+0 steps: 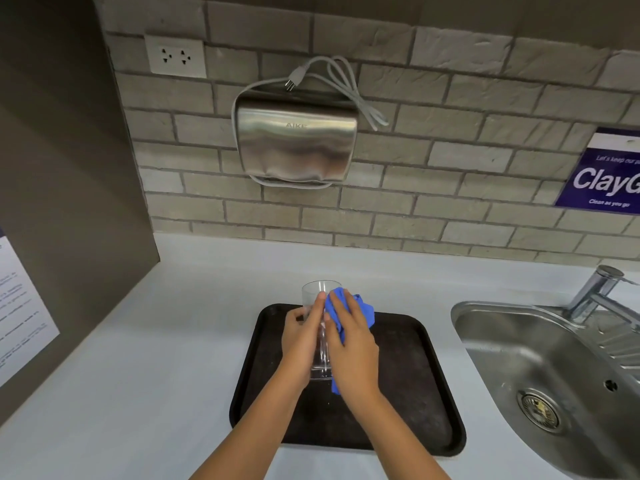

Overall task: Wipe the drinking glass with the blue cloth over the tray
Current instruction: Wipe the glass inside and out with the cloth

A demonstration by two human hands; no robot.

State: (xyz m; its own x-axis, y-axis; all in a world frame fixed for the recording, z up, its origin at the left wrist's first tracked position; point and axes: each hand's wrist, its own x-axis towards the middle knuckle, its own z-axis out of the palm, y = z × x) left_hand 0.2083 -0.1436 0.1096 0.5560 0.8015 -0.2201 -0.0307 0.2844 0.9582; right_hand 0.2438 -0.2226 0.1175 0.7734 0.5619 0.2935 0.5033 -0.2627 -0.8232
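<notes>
The fingers (313, 313) of the left hand (300, 336) are wrapped around the drinking glass (320, 327). A blue cloth (349, 313) is pressed against the glass by the right hand (351, 337), fingers together. Both are held above the dark tray (415, 393) on the white surface (138, 375), beside the sink (540, 358).

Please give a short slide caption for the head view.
Left hand holds drinking glass; right hand presses blue cloth on it over tray.
</notes>
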